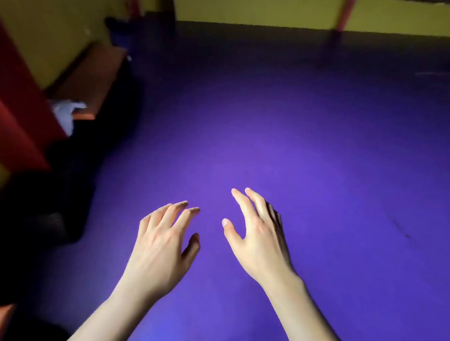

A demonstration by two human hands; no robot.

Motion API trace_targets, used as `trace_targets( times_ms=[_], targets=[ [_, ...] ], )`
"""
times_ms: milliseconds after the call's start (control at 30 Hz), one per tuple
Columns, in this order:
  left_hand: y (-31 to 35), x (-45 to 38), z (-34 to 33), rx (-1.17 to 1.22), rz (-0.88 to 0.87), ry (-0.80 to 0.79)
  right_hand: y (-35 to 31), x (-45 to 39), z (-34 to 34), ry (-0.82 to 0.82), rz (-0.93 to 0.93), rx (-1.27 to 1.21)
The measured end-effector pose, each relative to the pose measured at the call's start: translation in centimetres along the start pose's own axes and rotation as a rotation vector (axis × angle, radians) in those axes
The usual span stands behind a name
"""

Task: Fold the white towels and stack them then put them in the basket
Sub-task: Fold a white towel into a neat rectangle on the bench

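Fingers spread on our left hand (161, 242) and right hand (257, 237), holding nothing above the purple tabletop (323, 151); no towel or basket visible, so folding looks unstarted or finished.

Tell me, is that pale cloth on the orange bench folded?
No: the pale crumpled cloth lies bunched, drooping over the orange bench edge.

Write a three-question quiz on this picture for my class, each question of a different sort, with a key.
1. True or false: the left hand grips a towel.
2. The pale cloth lies on: A the purple surface; B the orange bench; C a basket.
3. Fill in: the right hand hovers with fingers ____.

Key: 1 false; 2 B; 3 open.
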State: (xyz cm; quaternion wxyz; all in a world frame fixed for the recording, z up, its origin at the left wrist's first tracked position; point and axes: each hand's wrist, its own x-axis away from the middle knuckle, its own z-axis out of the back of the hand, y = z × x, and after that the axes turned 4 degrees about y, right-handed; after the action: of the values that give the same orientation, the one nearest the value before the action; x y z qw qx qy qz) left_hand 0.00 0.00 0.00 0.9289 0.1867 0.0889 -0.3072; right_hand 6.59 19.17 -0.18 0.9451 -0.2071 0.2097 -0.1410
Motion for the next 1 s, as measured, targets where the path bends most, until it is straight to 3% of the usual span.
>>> trace_targets(
  times_ms=[267,467,767,1000],
  targets=[
    [-8.4,7.8,3.0,-0.054,0.331,0.133,-9.8,-0.7,-6.5,-0.213,0.263,-0.112],
    [-16.3,14.5,7.1,-0.092,0.503,0.179,-20.6,1.1,-12.0,-0.321,0.431,-0.150],
    [-29.6,26.2,13.6,-0.161,0.693,0.180,-39.1,7.1,-21.7,-0.463,0.589,-0.245],
    [-35.2,33.8,16.0,-0.205,0.916,0.248,-47.9,10.9,-26.6,-0.591,0.721,-0.278]
  ],
)
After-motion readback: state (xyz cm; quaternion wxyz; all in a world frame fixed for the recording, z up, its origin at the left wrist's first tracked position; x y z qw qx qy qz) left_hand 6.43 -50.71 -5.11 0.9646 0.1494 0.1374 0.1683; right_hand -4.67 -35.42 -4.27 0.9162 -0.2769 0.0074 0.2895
